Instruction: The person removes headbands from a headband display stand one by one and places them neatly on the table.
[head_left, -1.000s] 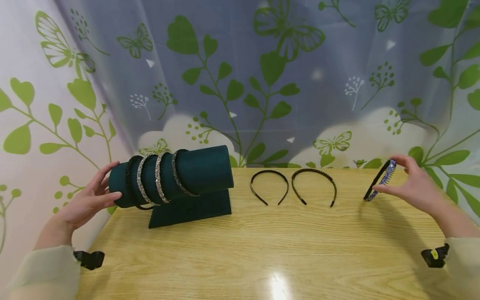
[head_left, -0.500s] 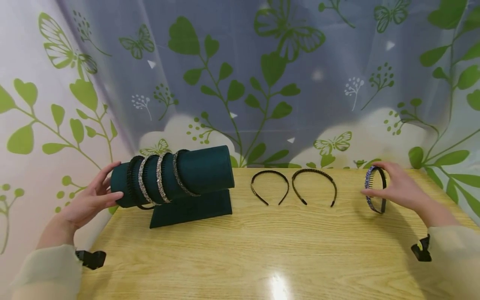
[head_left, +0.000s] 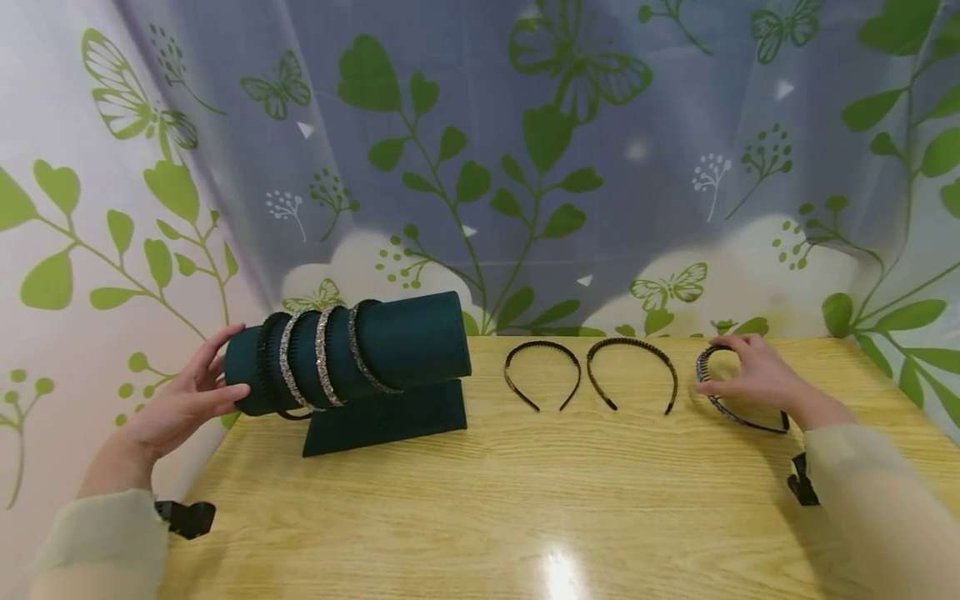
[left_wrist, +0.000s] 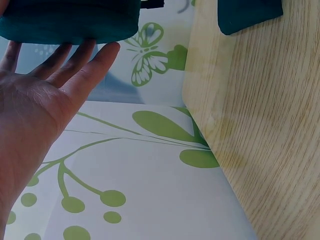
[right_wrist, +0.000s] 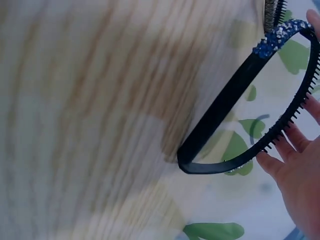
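Grips the display stand (head_left: 420, 337) by its left end with the left hand (head_left: 183, 396), between parted thumb and fingers, presumably for steadying it near the surface (head_left: 525, 508)'s left edge. Pinches the blue headband (right_wrist: 280, 39) by its arch with the right hand (head_left: 761, 379), probably to leave its ends free, just right of two dark headbands (head_left: 633, 341), near the back edge. Has room for moving towards the front.

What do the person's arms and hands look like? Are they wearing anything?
The left hand and the right hand are bare, with no gloves. The arms wear plain, pale cream fabric: a left sleeve and a right sleeve. A small, black, blocky device sticks out by the left cuff, and another black device by the right one.
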